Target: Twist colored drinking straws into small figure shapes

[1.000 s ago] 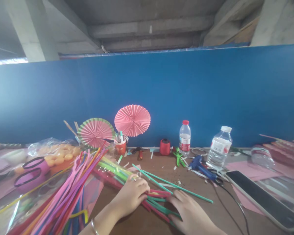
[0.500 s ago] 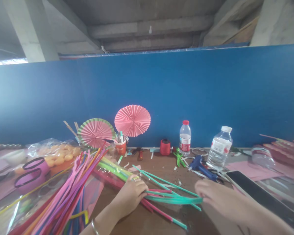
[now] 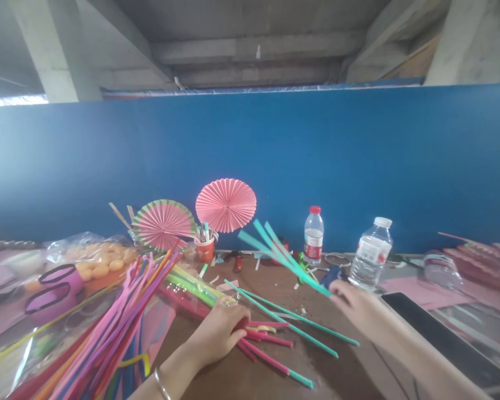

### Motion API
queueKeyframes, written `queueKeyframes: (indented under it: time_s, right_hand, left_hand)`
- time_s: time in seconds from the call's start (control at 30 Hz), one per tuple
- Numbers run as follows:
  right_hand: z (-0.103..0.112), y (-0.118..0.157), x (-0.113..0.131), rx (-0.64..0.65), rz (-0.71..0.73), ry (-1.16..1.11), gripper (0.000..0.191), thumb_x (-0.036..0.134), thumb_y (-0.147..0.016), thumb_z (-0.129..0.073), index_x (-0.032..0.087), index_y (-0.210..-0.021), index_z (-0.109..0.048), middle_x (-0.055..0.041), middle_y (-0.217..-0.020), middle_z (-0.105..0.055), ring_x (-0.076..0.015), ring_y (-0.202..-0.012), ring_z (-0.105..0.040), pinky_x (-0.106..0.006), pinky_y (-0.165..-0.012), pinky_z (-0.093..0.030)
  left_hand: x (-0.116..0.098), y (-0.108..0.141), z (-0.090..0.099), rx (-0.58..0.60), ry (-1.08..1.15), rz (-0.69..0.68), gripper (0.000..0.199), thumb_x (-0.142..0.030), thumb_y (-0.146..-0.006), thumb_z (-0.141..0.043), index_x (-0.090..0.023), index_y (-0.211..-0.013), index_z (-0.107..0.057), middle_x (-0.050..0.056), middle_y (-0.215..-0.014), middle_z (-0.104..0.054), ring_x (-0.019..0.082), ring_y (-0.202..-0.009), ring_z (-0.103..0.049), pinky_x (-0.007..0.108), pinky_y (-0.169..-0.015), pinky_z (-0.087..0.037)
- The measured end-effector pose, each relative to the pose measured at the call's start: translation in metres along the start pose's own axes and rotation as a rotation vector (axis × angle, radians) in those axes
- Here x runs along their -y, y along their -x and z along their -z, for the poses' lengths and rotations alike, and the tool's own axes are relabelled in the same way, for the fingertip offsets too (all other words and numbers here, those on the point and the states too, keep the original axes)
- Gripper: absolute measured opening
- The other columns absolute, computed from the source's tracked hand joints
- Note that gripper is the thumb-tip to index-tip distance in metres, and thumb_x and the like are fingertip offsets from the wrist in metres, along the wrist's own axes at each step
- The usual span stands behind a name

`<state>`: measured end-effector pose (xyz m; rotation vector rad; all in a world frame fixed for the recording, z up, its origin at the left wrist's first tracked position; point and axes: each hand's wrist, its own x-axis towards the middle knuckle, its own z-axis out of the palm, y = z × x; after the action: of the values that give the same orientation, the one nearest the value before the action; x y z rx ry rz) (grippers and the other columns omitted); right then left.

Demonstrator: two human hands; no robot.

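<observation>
My right hand (image 3: 350,303) is closed around one end of several teal pipe cleaners (image 3: 289,261). Their other ends fan up and to the left, blurred by motion. On the brown table, my left hand (image 3: 229,328) is closed on a bundle of pink pipe cleaners (image 3: 269,360), whose ends stick out to its right. A plastic sleeve of green and yellow pipe cleaners (image 3: 191,286) runs in beside that hand. Two loose teal pipe cleaners (image 3: 306,318) lie between my hands. A large mixed-colour bunch of pipe cleaners (image 3: 112,328) lies to the left.
Behind stand two pink paper fans (image 3: 225,205), a cup of markers (image 3: 204,250) and two water bottles (image 3: 314,236). A black phone-like slab (image 3: 433,333) lies under my right forearm. Bagged orange balls (image 3: 104,261) and purple pieces (image 3: 54,294) are at left. A blue panel (image 3: 275,150) backs the table (image 3: 337,383).
My right hand has lifted the teal pipe cleaners away from my left hand, and they now point up and left. My left hand has stayed on the pink ones, and two teal ones remain lying.
</observation>
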<state>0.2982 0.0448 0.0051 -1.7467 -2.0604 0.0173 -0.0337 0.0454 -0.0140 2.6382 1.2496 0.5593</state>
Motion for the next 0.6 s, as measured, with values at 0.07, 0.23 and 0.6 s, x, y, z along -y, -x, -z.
queueKeyframes:
  time_s: [0.07, 0.23, 0.6]
  right_hand:
    - [-0.019, 0.008, 0.03, 0.038, 0.125, 0.042, 0.015, 0.025, -0.08, -0.043, 0.021, -0.08, -0.057, -0.0036, -0.076, -0.062, -0.0185, -0.07, -0.058, -0.027, -0.063, -0.04]
    - [-0.049, 0.037, 0.071, 0.308, 0.443, -0.035, 0.018, 0.038, -0.07, -0.058, 0.022, -0.079, -0.057, -0.0005, -0.08, -0.061, -0.0169, -0.073, -0.055, -0.024, -0.063, -0.037]
    - [-0.049, 0.055, 0.059, 0.303, 0.327, -0.013, 0.012, 0.012, -0.068, -0.05, 0.021, -0.073, -0.057, 0.0005, -0.077, -0.062, -0.0133, -0.07, -0.056, -0.02, -0.06, -0.035]
  left_hand:
    - [0.0, 0.0, 0.0, 0.018, 0.014, 0.0, 0.011, -0.015, -0.074, -0.054, -0.022, -0.083, -0.053, -0.002, -0.081, -0.059, 0.016, -0.081, -0.051, 0.034, -0.089, -0.03]
    - [0.0, -0.002, 0.001, 0.045, 0.01, 0.011, 0.011, -0.022, -0.081, -0.048, -0.023, -0.088, -0.056, -0.001, -0.082, -0.061, 0.017, -0.081, -0.052, 0.037, -0.091, -0.026]
    - [-0.002, -0.001, 0.001, 0.055, -0.062, -0.137, 0.016, -0.038, -0.079, -0.051, -0.026, -0.083, -0.061, -0.004, -0.079, -0.062, 0.015, -0.081, -0.052, 0.038, -0.094, -0.016]
